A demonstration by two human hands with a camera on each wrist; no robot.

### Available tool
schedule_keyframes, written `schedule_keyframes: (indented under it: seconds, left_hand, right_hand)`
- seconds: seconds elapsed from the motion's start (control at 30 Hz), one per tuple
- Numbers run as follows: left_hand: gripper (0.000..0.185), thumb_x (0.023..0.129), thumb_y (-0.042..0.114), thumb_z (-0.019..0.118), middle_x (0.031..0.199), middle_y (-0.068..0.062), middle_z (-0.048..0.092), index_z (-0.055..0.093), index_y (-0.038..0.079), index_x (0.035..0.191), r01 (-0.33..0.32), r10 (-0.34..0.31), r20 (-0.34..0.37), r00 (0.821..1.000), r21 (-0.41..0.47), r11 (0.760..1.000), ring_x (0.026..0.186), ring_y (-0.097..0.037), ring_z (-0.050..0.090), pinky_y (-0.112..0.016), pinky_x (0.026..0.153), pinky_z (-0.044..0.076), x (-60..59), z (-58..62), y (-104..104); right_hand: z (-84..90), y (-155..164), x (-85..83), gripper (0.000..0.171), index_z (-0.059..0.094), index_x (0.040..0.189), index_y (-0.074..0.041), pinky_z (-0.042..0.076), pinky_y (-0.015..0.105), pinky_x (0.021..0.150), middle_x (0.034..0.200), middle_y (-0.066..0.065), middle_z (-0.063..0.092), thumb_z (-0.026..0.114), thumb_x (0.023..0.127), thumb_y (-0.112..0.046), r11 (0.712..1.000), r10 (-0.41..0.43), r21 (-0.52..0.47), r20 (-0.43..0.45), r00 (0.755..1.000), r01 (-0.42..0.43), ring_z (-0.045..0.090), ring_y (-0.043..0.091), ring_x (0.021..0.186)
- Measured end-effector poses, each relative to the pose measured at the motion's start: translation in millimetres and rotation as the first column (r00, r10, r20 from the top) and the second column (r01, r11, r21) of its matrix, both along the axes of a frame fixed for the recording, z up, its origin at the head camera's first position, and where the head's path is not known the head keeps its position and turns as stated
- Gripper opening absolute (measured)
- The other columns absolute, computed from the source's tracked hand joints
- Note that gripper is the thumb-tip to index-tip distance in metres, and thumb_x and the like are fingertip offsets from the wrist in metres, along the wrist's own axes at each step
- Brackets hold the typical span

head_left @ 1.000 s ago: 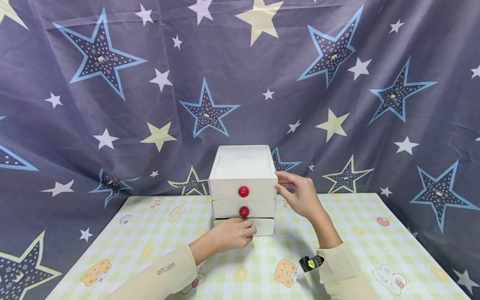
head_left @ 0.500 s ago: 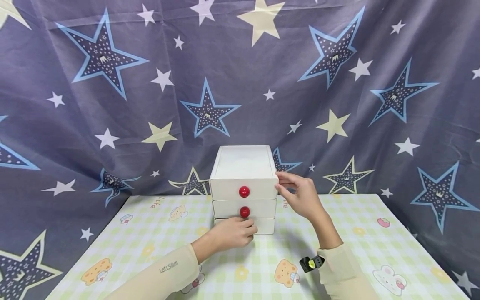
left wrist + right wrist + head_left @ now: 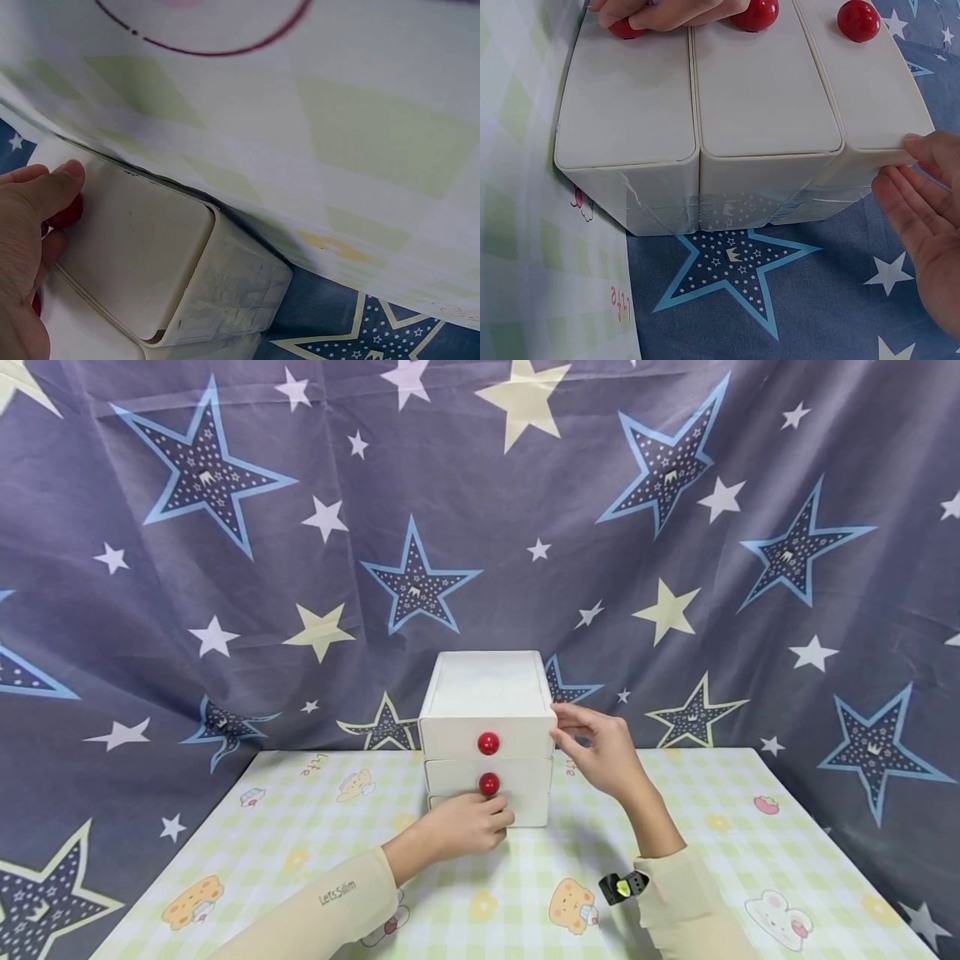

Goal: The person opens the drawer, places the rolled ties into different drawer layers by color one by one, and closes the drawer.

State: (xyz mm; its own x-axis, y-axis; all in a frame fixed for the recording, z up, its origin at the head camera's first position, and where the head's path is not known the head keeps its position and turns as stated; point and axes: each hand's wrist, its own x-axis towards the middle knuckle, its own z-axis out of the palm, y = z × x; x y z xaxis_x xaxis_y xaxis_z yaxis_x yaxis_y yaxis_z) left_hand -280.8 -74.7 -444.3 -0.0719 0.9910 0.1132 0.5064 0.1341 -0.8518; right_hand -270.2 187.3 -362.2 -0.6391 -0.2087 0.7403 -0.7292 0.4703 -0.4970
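While the left hand (image 3: 463,827) curled its fingers (image 3: 46,191) round the red round knob (image 3: 626,28) of the bottom drawer (image 3: 525,811), the small white plastic three-drawer chest (image 3: 486,693) stood at twelve o'clock on the bench (image 3: 300,843), close to the backdrop. The right hand (image 3: 600,750) lay with fingers (image 3: 911,202) nearly straight, their tips touching the chest's top corner at three o'clock and gripping nothing. A light chest like this looked likely to slide or tip if the knob were pulled or pushed hard, since the right hand steadied it by fingertips only. The fingers round the knob could also slip off so small a ball. Two more red knobs (image 3: 487,743) sat on the upper drawers. A pale green checked cloth with cartoon animals covered the bench, and a grey-blue curtain printed with stars (image 3: 225,527) hung behind it.
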Motion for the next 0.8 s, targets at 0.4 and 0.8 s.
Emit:
schedule_keyframes:
  seconds: [0.4, 0.8]
  left_hand:
    - [0.008, 0.093, 0.022, 0.069, 0.100, 0.009, 0.058, 0.073, 0.029, 0.093, -0.013, 0.012, 0.051, 0.999, 0.015, 1.000, 0.094, -0.011, 0.052, -0.019, 0.079, 0.049, 6.2, -1.2, 0]
    - [0.011, 0.096, 0.027, 0.064, 0.093, 0.007, 0.059, 0.072, 0.021, 0.090, -0.027, -0.013, 0.232, 0.973, 0.172, 0.985, 0.088, -0.014, 0.052, -0.024, 0.078, 0.048, 36.5, 15.8, -7]
  right_hand:
    - [-2.1, 3, -2.0, 0.034, 0.069, 0.128, -0.002, 0.062, 0.041, 0.082, 0.109, 0.012, 0.076, 0.074, 0.097, -0.015, 0.997, -0.064, 0.036, -0.008, 0.998, 0.064, 0.075, 0.024, 0.095]
    - [-7.5, 7, 14.7, 0.040, 0.062, 0.138, -0.002, 0.059, 0.048, 0.087, 0.120, 0.016, 0.072, 0.051, 0.110, -0.029, 0.985, -0.138, 0.112, 0.076, 0.988, 0.129, 0.073, 0.030, 0.102]
